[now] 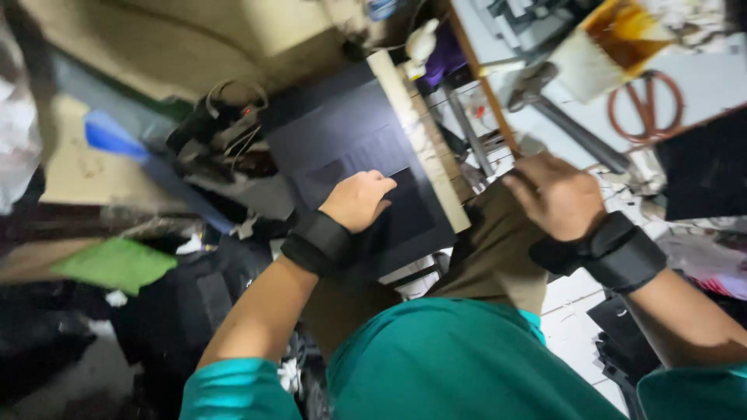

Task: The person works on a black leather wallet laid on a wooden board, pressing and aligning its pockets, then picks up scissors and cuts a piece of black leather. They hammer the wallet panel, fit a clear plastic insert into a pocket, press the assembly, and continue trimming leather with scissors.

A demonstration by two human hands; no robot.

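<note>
Far to my left a green cloth (117, 263) lies crumpled low in the clutter, and above it a blue strip (117, 140) slants across a pale board. Next comes a tangle of cables (233, 124) just beside the dark fabric panels (350, 148), a stack lying flat on a pale wooden board (424, 148) that runs along their right edge. My left hand (359, 199) rests on the top panel near its lower end, fingers curled under and knuckles up, pressing down rather than gripping anything that I can make out. My right hand (554, 196) hangs over the edge of the white table (708, 85), fingers bent downward; the blur hides whether they hold anything. Both wrists wear black bands. Farther right on the table lie red-handled scissors (646, 105).
</note>
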